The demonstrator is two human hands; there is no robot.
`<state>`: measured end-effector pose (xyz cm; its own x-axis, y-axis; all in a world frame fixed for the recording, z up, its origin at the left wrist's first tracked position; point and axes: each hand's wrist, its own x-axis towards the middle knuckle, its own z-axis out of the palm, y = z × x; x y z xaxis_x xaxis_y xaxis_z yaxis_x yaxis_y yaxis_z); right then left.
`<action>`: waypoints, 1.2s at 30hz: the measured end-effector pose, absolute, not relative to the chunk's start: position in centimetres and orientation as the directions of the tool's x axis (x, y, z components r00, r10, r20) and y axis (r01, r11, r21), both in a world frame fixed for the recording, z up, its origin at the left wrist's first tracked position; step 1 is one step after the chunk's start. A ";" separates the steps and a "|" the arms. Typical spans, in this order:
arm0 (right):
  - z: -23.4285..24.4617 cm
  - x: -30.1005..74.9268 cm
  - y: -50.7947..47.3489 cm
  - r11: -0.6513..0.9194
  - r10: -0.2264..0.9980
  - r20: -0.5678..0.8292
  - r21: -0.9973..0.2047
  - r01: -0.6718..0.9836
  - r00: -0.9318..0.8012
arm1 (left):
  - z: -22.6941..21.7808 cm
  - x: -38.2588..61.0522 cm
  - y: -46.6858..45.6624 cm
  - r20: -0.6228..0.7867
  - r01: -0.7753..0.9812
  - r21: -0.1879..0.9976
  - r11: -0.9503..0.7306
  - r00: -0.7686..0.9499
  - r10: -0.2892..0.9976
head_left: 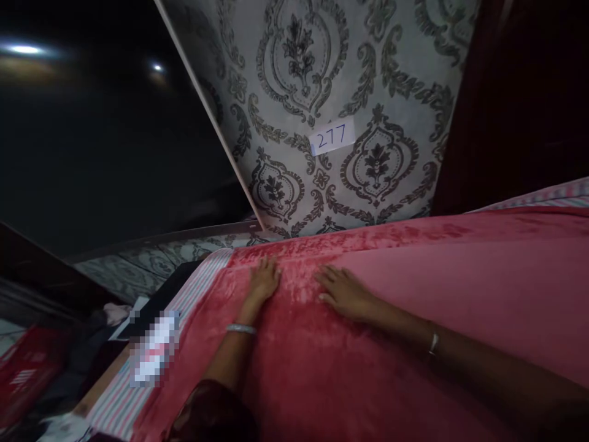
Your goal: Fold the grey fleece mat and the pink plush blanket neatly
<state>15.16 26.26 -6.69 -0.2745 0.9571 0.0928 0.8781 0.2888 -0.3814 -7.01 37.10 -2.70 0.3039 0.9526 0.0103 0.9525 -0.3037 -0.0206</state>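
Observation:
A red plush blanket is spread over a bed, its nap darker in some patches and lighter in others. My left hand lies on it near the far left corner, palm down with the fingers stretched forward. To its right my right hand also rests flat on the blanket, fingers spread. Neither hand holds anything. A striped sheet shows from under the blanket along the left edge.
Patterned wallpaper rises behind the bed, with a paper label reading 277. At left stands a large dark glossy panel. A red item and blurred clutter lie lower left. A dark wooden panel is at right.

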 end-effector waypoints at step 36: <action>-8.1 13.7 14.2 0.230 0.972 0.094 -0.181 0.956 -0.216 | -5.7 -11.5 22.0 0.021 0.848 0.015 -0.530 0.530 0.848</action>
